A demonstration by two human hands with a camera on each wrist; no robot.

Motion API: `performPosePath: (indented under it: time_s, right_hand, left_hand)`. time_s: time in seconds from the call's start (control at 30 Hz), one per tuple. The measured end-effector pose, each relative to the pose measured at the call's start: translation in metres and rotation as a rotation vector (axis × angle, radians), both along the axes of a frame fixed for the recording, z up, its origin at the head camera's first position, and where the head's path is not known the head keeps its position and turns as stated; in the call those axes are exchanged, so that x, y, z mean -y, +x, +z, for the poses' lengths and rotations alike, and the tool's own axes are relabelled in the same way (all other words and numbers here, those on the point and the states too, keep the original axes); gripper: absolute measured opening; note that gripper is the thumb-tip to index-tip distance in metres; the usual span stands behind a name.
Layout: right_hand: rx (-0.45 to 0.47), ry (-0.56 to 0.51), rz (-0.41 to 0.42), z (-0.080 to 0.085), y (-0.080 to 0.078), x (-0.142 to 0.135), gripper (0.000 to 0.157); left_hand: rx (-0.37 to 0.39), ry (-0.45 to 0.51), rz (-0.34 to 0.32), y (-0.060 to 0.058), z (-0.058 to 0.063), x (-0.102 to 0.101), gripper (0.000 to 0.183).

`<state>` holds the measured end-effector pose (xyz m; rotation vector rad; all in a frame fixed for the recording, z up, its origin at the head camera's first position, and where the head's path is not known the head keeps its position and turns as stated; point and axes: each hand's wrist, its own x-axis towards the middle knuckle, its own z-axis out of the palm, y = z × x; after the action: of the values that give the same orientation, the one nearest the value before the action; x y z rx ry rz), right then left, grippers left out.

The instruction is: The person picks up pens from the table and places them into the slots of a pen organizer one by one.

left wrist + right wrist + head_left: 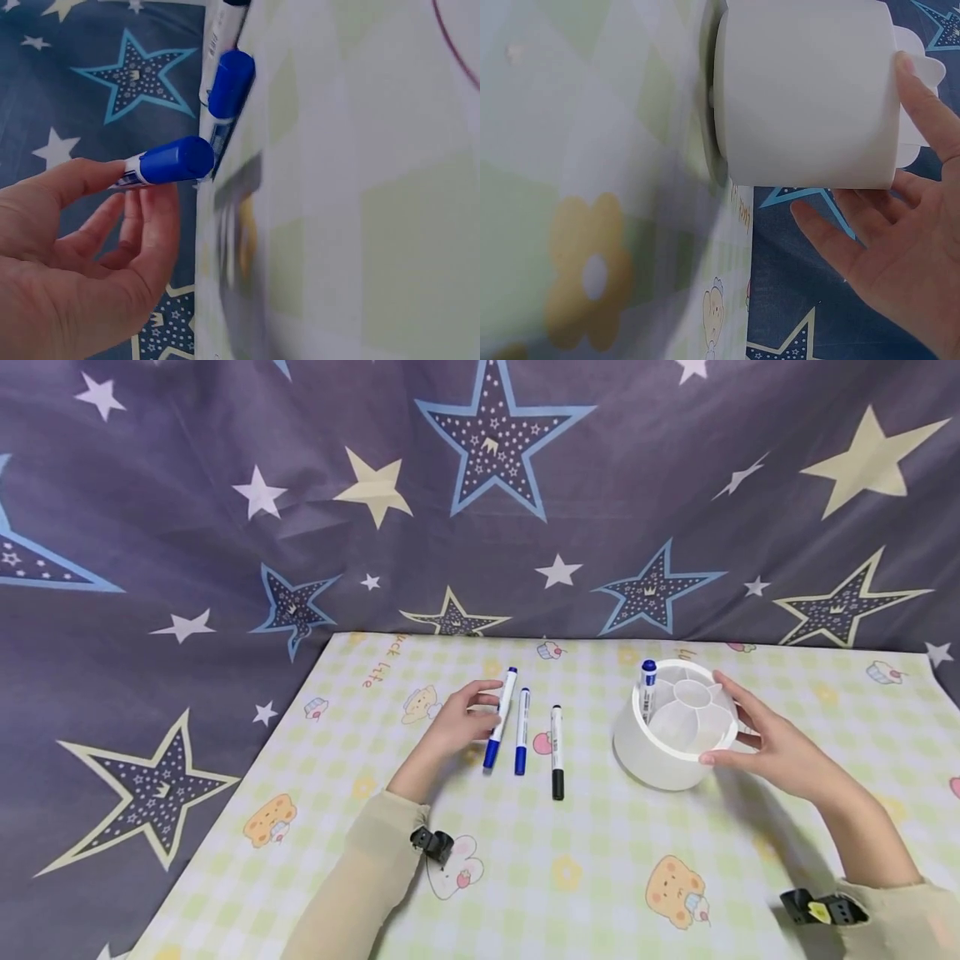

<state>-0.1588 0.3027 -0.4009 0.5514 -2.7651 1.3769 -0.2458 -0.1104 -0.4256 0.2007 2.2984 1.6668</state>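
My left hand (463, 720) pinches a white marker with a blue cap (491, 753) between thumb and fingers; it is tilted, cap end toward me. The left wrist view shows the thumb over its barrel, just behind the blue cap (176, 159). To its right a second blue-capped marker (522, 735) and a black-capped marker (557, 752) lie on the cloth. My right hand (787, 752) holds a round white pen organizer (652, 768) by its right side, thumb at the rim (906, 64). One blue-topped marker (648, 689) stands upright in its left compartment.
A checked tablecloth (585, 893) with cartoon prints covers the table. Behind the table hangs a dark star-patterned curtain (480, 552). Black wrist cameras (432, 843) are strapped over both sleeves.
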Motion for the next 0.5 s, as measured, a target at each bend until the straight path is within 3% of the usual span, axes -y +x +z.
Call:
performPosePath:
  time_s: [0.17,0.5]
  right_hand:
    - [-0.003,0.009,0.000,0.001,-0.002,0.000,0.105]
    - [0.015,0.006,-0.011,-0.001,0.001,0.000,0.106]
  left_hand:
    - [-0.060,0.098,0.007,0.003,0.006,-0.005,0.058]
    - [-0.143,0.148,0.030,0.010,0.019,-0.012,0.056]
